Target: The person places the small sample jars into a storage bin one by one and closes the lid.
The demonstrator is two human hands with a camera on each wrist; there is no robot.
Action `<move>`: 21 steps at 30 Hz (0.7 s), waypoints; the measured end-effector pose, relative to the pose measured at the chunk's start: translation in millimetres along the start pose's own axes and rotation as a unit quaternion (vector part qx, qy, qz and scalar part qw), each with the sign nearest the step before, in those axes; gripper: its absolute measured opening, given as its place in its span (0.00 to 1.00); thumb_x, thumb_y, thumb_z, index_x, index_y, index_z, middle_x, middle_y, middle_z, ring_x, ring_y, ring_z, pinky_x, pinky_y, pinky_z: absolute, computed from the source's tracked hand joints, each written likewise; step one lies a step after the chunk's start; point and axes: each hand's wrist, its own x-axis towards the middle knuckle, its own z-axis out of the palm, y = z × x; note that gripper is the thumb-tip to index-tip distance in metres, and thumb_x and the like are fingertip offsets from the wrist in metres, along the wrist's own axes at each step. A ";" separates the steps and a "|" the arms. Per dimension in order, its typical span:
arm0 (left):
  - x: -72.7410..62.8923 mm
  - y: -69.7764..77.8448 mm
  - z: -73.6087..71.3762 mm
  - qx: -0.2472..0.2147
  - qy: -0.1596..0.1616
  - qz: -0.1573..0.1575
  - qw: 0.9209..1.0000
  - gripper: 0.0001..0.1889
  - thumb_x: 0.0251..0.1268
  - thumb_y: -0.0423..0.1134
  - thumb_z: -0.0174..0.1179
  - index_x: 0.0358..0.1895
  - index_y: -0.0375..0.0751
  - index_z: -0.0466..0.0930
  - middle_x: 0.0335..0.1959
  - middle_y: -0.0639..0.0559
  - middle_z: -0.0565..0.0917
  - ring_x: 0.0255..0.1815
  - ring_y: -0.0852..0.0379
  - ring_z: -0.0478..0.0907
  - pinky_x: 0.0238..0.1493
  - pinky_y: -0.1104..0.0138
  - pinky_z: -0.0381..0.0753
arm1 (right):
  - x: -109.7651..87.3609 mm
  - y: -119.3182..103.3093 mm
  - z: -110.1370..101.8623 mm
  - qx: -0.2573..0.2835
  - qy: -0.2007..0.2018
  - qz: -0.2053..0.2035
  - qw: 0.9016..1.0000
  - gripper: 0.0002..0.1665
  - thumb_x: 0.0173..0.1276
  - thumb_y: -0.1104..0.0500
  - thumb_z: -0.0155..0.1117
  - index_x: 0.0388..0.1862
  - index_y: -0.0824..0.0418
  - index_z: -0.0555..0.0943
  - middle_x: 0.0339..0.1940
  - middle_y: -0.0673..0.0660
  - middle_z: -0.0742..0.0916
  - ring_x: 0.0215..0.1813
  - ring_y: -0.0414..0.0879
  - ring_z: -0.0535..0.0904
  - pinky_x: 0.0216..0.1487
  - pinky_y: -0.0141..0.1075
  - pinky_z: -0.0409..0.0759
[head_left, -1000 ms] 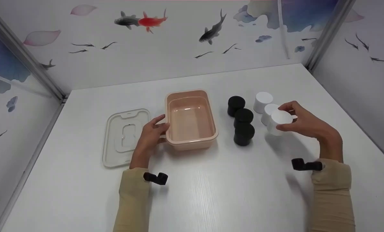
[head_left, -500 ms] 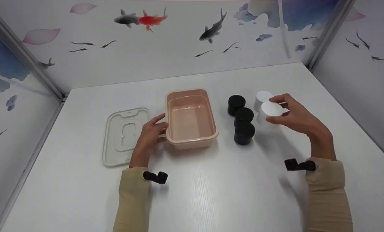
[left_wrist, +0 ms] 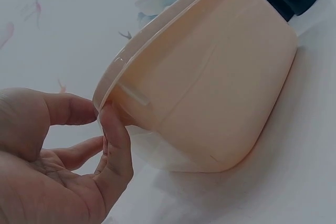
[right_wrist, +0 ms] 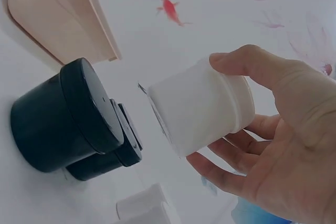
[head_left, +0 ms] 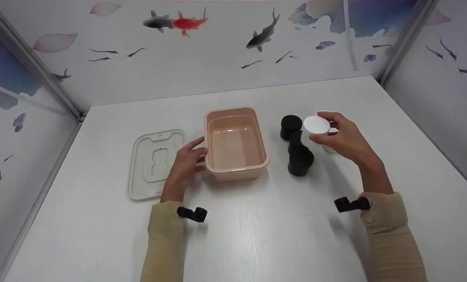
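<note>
My right hand (head_left: 347,137) grips a white lidded jar (head_left: 316,125) between thumb and fingers, up off the table. In the head view the jar overlaps the middle one of three black jars (head_left: 300,161), which stand in a row right of the peach plastic box (head_left: 237,150). From the right wrist, the fingers curl around the jar's lid end, and its body (right_wrist: 191,111) shows clearly. My left hand (head_left: 183,166) pinches the box's left rim, thumb and forefinger on either side of the edge (left_wrist: 118,66). Inside, the box holds nothing.
A pale flat lid (head_left: 137,172) lies on the table left of the box, partly behind my left wrist. Other white jars (right_wrist: 144,205) stand beyond the black ones, mostly hidden by my right hand in the head view. Printed panels enclose the table at back and sides.
My right hand has carried the white jar left and away from me, from in front of the other white jars to over the black row. My left hand keeps its place on the box.
</note>
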 end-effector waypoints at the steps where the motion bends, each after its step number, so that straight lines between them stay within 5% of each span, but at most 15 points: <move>1: 0.4 0.1 0.2 0.001 0.000 -0.001 1.000 0.27 0.73 0.41 0.56 0.74 0.54 0.67 0.62 0.43 0.82 0.59 0.48 0.82 0.43 0.67 0.85 | 0.8 -1.8 2.3 0.004 0.002 0.004 1.000 0.43 0.66 0.52 0.71 0.76 0.60 0.64 0.68 0.62 0.74 0.62 0.53 0.75 0.46 0.24 0.76; 10: 1.5 1.2 2.0 -0.025 -0.005 -0.010 1.000 0.27 0.73 0.40 0.57 0.73 0.53 0.68 0.63 0.41 0.81 0.61 0.45 0.81 0.42 0.66 0.85 | 14.3 -21.5 21.1 0.014 -0.008 -0.007 1.000 0.43 0.65 0.54 0.72 0.75 0.62 0.64 0.69 0.66 0.73 0.65 0.60 0.75 0.48 0.29 0.76; 17: 1.6 1.2 1.2 -0.016 -0.004 -0.012 1.000 0.27 0.73 0.40 0.57 0.73 0.54 0.68 0.62 0.42 0.82 0.60 0.47 0.82 0.44 0.66 0.85 | 30.7 -50.7 31.0 0.017 -0.020 -0.025 0.999 0.44 0.64 0.57 0.72 0.75 0.63 0.63 0.71 0.65 0.73 0.68 0.62 0.73 0.63 0.51 0.77; 21: 2.6 0.4 0.4 -0.016 -0.004 -0.014 1.000 0.27 0.72 0.40 0.57 0.73 0.54 0.68 0.62 0.43 0.82 0.60 0.48 0.82 0.44 0.66 0.85 | 42.0 -65.3 39.1 0.009 -0.023 -0.025 0.999 0.43 0.62 0.58 0.73 0.74 0.62 0.65 0.71 0.64 0.73 0.70 0.60 0.72 0.67 0.53 0.75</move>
